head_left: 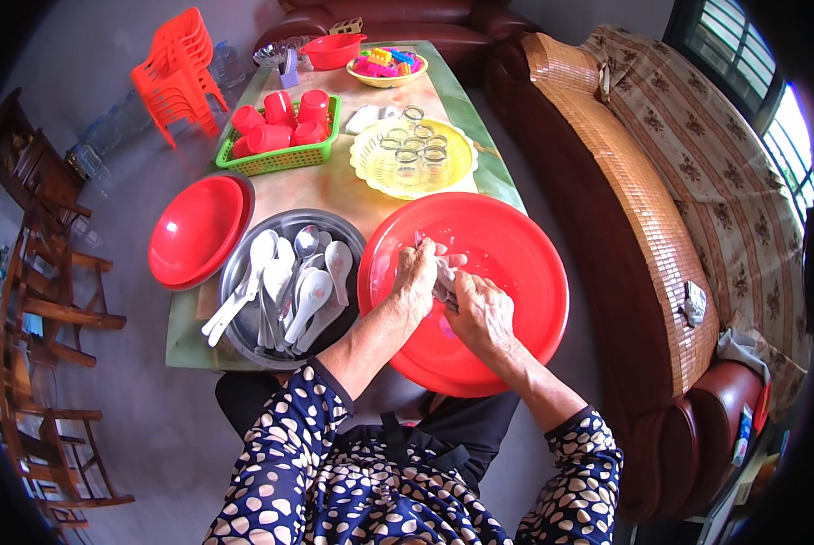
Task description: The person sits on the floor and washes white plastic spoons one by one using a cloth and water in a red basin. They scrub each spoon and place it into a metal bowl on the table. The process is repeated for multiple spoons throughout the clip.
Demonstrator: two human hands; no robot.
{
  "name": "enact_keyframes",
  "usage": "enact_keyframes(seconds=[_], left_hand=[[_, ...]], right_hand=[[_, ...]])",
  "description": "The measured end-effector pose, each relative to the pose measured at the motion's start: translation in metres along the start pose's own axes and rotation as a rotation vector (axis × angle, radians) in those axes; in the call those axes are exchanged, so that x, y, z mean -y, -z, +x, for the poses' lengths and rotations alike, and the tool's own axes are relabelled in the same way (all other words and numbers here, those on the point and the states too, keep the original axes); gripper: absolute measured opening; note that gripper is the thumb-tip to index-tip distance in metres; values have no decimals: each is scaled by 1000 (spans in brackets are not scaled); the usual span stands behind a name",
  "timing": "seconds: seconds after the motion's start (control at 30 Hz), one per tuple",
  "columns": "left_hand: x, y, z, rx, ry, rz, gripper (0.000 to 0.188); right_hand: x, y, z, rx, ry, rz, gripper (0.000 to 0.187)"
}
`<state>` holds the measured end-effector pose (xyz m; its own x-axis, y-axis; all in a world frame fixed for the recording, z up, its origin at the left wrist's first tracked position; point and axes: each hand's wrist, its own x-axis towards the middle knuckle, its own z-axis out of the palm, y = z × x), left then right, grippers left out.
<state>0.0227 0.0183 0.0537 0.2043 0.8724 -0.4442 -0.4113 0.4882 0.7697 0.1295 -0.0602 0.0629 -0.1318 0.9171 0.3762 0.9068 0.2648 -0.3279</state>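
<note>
Both of my hands are over a large red basin that has a few drops or suds on its bottom. A bunched greyish-white cloth is between them. My left hand is closed on its left end, partly hiding it. My right hand grips the other end, fingers curled round it. Left of the basin stands a dark grey round tray, holding several white soup spoons with handles mostly toward me and a metal spoon among them.
Red bowls lie at the table's left edge. Farther back are a green basket of red cups, a yellow scalloped tray with several clear glasses, and a dish of colourful blocks. A sofa runs along the right; stacked red chairs stand left.
</note>
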Motion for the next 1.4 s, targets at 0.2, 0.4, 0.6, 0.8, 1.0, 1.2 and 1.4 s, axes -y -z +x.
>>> enact_keyframes(seconds=[0.2, 0.4, 0.6, 0.8, 1.0, 1.2, 1.4], left_hand=[[-16, -9, -15, 29, 39, -27, 26], [-24, -5, -17, 79, 113, 0, 24], [-7, -4, -31, 179, -7, -24, 37], [-2, -6, -30, 109, -192, 59, 45], [-22, 26, -13, 99, -295, -62, 41], [-21, 31, -26, 235, 120, -95, 29], [-5, 30, -26, 247, 273, 4, 45]], right_hand=[[-8, 7, -10, -103, 99, -95, 28], [-4, 22, -18, 56, 11, -21, 34], [-2, 16, -6, -29, 22, -5, 33], [1, 7, 0, -16, 61, -32, 30], [-14, 27, -16, 146, -4, -75, 25], [-51, 11, -1, 304, -43, -171, 31], [-46, 24, 25, 153, -169, 554, 19]])
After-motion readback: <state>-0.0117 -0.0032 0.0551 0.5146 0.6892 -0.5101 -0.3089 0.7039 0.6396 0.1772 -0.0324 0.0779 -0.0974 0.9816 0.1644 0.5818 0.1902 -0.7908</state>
